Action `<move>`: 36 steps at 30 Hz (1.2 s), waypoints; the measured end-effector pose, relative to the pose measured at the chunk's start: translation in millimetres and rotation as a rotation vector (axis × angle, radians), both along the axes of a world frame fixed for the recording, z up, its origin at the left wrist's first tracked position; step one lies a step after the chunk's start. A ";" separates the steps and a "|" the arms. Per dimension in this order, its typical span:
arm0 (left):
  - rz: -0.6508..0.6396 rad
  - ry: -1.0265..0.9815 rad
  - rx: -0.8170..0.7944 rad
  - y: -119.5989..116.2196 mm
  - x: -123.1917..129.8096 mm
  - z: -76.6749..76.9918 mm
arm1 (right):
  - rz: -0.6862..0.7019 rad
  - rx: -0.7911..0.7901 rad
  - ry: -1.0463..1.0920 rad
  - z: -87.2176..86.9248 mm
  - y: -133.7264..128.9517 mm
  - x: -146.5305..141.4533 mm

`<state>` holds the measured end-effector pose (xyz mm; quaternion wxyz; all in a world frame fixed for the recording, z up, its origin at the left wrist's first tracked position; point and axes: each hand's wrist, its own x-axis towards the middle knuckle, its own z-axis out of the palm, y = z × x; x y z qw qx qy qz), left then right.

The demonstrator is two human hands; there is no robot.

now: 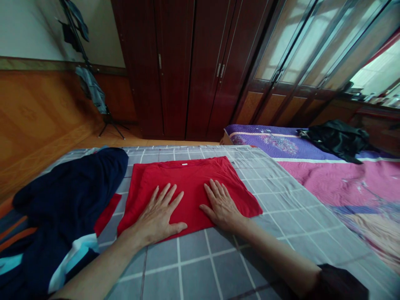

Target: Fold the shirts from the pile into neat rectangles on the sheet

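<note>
A person's left hand (158, 218) and right hand (224, 207) lie palm-down, fingers extended, on a red garment (191, 183) spread flat beneath them on a bed with a grey checked sheet (195, 266). Beyond both hands, a white label (184, 164) shows near the garment's far edge. Navy clothing (70, 196) sits heaped left of the left hand; well right of the right hand, a black bundle (337, 138) rests on a purple-and-pink bedspread (312, 177).
</note>
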<state>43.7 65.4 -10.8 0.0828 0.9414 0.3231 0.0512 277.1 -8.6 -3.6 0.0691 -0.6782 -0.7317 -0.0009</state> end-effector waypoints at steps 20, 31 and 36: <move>-0.013 0.015 -0.018 0.0 -2.5 -3.9 | 0.094 0.030 -0.013 2.2 23.8 -0.7; 0.007 0.063 -0.084 -0.6 -1.6 3.5 | -0.019 -0.047 -0.028 7.1 99.1 52.5; 0.017 0.065 -0.120 -0.5 -0.7 6.2 | 0.075 -0.056 -0.039 -1.1 93.4 39.1</move>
